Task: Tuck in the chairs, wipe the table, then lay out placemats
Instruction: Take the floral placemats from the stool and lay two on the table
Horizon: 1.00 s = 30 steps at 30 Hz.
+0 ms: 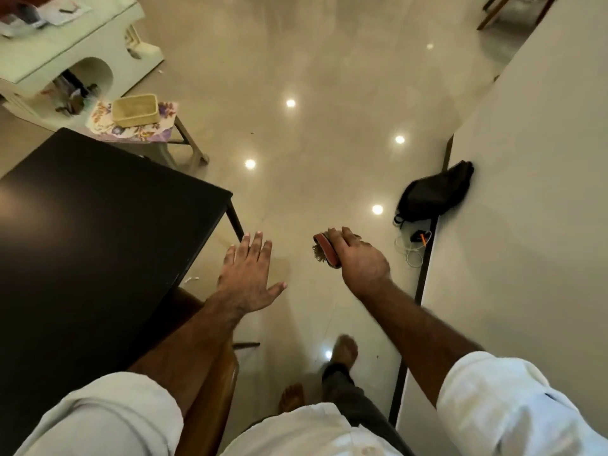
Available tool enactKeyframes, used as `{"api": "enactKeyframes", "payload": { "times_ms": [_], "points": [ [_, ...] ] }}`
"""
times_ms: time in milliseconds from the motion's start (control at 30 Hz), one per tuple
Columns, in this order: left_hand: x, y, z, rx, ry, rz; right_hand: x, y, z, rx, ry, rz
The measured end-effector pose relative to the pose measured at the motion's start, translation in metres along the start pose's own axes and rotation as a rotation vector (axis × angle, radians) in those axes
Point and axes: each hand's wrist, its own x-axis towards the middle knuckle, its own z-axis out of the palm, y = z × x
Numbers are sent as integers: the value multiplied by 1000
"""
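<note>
Right grip (360,261) curled round a fringed reddish cloth (325,253), centre frame; left grip (246,274) spread flat, holding nothing, just past the black counter's (98,225) corner. Wooden chair (214,390) beneath the left forearm, lower centre. Black bag (434,192) and cables (411,250) against the right-hand wall; basket (135,109) on a stool (190,139), upper left.

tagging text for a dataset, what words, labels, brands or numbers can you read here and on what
None can be read.
Papers on the pale side table: too blurred.
Black bag and the fringed cloth in the right hand: no lettering visible.
</note>
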Motion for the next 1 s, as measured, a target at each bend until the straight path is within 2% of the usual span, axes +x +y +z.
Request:
{"api": "enactKeyframes", "payload": {
  "times_ms": [267,433,667,1000],
  "points": [
    [145,-20,-48,-65,42,-195,184,47,-47,-16,21,-193],
    [211,-51,-81,-202,64,-363,307,34,-82,-71,8,-352],
    [305,-142,-104,-291,56,-562,477,-44,-110,-116,-21,-538],
    [404,-300,-152,-445,12,-707,672,-196,-158,-163,-114,-692]
  ]
}}
